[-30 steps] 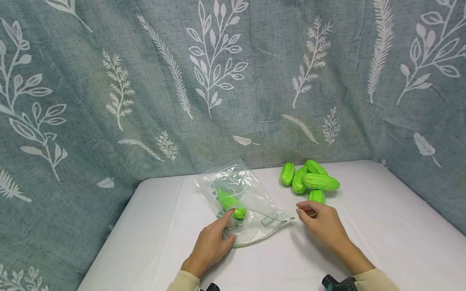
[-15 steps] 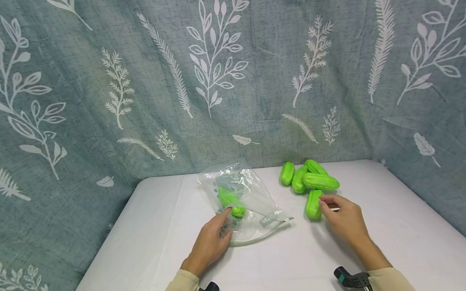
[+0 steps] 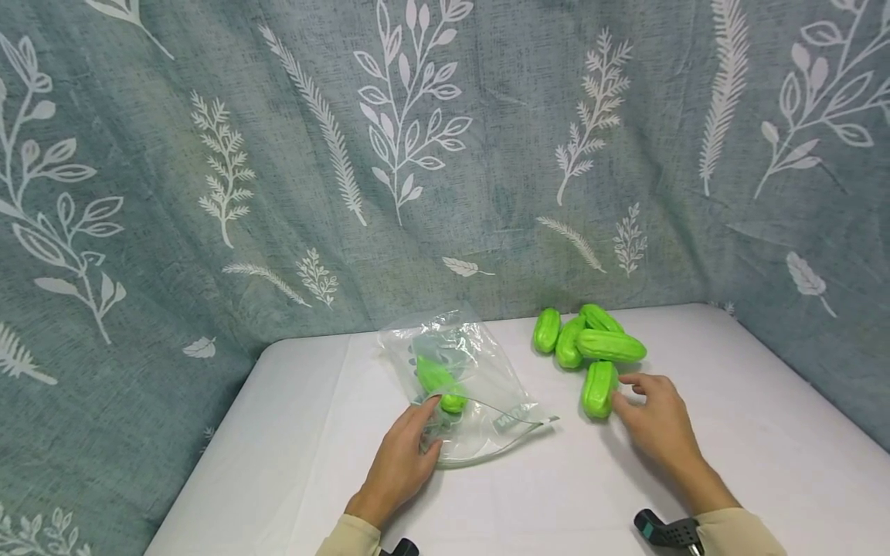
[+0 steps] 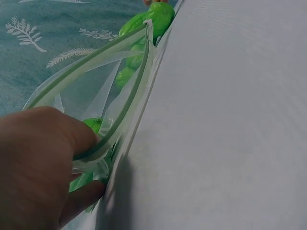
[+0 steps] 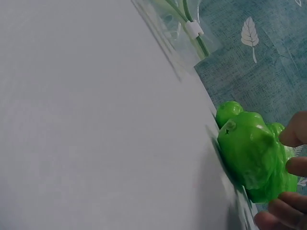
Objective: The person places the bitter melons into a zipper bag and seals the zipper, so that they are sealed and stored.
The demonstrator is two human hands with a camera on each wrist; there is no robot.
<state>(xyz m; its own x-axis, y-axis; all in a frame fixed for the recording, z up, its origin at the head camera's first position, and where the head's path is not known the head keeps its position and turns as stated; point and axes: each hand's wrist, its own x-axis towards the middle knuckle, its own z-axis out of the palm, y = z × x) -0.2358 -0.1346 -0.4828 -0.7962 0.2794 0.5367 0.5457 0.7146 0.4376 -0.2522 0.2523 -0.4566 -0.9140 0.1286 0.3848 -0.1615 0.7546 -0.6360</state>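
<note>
A clear zip bag (image 3: 487, 371) lies on the table, its mouth gaping toward me, with a bright green ridged cucumber (image 3: 434, 376) inside. My left hand (image 3: 399, 455) grips the bag's near rim at its left end; in the left wrist view the green zip strip (image 4: 125, 112) runs past its fingers. Right of the bag, another green cucumber (image 3: 599, 390) lies on the cloth. My right hand (image 3: 657, 409) is just to its right, fingers parted and gently bent. The right wrist view shows fingertips (image 5: 293, 136) right beside that cucumber (image 5: 247, 148).
Behind the nearest cucumber several more cucumbers (image 3: 612, 346) lie in a loose pile near the table's back edge. White cloth covers the table (image 3: 542, 502). A blue-green curtain (image 3: 487, 170) with a white leaf print hangs behind and at both sides.
My right hand has left the bag's right corner and moved right, past the nearest cucumber, to its right side; its fingers have spread since. The left hand stays at the bag rim.
</note>
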